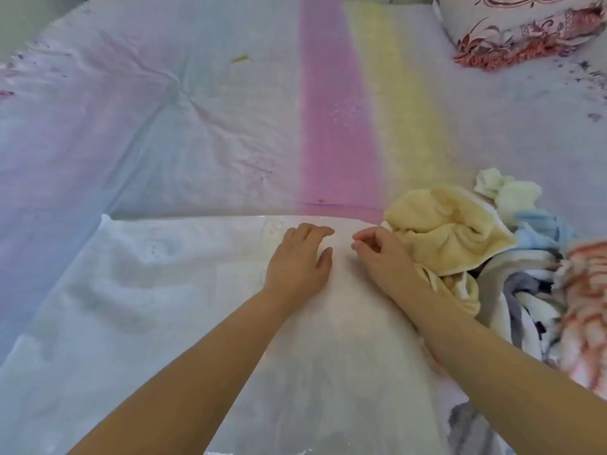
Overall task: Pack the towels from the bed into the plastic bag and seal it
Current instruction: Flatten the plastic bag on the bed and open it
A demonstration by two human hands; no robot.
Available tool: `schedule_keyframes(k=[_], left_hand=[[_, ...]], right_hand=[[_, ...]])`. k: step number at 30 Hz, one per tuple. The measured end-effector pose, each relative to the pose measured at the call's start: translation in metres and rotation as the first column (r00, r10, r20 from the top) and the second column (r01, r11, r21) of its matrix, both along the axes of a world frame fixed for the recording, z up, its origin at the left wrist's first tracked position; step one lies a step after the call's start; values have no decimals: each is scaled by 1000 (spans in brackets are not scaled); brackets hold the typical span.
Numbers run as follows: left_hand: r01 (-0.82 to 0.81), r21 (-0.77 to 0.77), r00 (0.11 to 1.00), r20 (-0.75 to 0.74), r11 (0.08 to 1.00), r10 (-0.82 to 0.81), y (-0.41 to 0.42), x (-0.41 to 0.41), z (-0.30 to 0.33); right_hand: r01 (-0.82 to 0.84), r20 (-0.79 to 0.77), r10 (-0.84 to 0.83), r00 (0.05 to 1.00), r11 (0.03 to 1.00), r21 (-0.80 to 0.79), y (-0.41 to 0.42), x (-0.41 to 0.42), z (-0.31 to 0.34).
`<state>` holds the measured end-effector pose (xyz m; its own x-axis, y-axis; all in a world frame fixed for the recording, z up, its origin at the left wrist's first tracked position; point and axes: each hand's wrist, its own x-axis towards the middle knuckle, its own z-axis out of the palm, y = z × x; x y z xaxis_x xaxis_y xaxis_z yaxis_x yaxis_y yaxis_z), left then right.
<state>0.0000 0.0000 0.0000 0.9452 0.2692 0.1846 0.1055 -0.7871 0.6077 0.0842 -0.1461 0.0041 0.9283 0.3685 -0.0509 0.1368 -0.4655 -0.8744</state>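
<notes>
Plastic bag (131, 307) flat on bed (197, 126), towels (460, 244) heaped beside — pillow (512, 24) beyond

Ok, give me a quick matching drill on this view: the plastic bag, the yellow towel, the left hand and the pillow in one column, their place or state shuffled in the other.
Things:
1. plastic bag
2. yellow towel
3. left hand
4. pillow

Place or state:
A. far right corner of the bed
B. fingers straight, resting on the bag
C. spread flat on the near side of the bed
D. crumpled on the pile beside the right hand

Pairs: 1-C, 2-D, 3-B, 4-A
</notes>
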Motion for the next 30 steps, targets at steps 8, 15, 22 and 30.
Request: schedule_keyframes(k=[8,15,22,30], left_hand=[[46,230,981,172,972,-87,1,26,-67],[6,256,960,270,967,-78,-2,27,-73],[-30,611,987,143,791,-73,-20,-6,-36],[-3,215,1000,-7,977,4,-48,-89,19]], right_hand=[[-55,139,54,989,999,4,8,10,-60],[-44,249,45,967,999,-10,5,6,-54],[211,406,160,900,656,-725,-23,-18,-12],[-106,218,224,950,887,-450,-55,-70,40]])
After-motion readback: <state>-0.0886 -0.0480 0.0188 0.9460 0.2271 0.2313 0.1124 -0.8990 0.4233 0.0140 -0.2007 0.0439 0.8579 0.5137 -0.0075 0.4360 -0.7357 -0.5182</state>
